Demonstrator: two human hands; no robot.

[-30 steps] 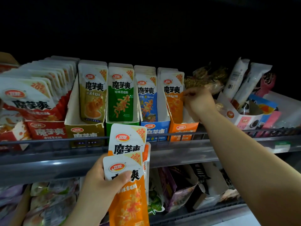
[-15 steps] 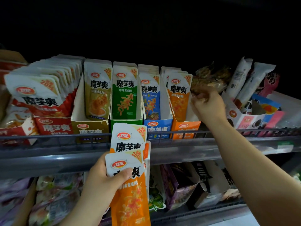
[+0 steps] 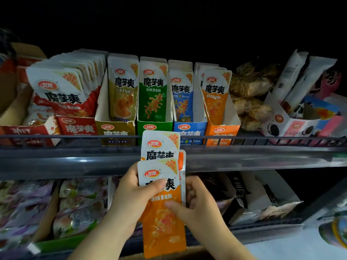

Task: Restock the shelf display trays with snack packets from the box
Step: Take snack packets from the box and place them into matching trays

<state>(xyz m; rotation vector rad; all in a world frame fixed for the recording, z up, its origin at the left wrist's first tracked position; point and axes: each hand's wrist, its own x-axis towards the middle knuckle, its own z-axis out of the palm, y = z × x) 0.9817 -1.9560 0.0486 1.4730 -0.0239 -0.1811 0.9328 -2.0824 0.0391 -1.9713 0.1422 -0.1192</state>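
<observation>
Holding, head view: left hand (image 3: 131, 196) grips a small fanned stack of orange packets (image 3: 163, 224) just below the shelf rail (image 3: 75, 158), thumb across the printed front and fingers wrapped behind. The stack is kept upright and label-forward, which matches how stock faces in the trays. Right hand (image 3: 197, 207) pinches the same stack low on its right side, thumb on the orange face of the front packet and fingers curled behind. This is judged to be separating one packet for loading. The packet count cannot be told, though at least three edges show.

Destination, same view: orange tray (image 3: 219, 130), rightmost of five matching trays on the upper shelf, with packets standing upright and, by the look of it, room for more. Leftward in order are the blue tray (image 3: 189, 126), green tray (image 3: 154, 126) and gold tray (image 3: 114, 128), then the red tray (image 3: 77, 126), which is packed full.

Obstructions: the rail runs across the tray fronts, so a packet would likely need to rise over it and drop in from above. Brown snack bags (image 3: 249, 94) lie just beside the orange tray on its right, with a cookie carton (image 3: 293, 124) beyond. Mixed bags (image 3: 78, 203) fill the lower shelf behind the hands. The supply box cannot be clearly identified.
</observation>
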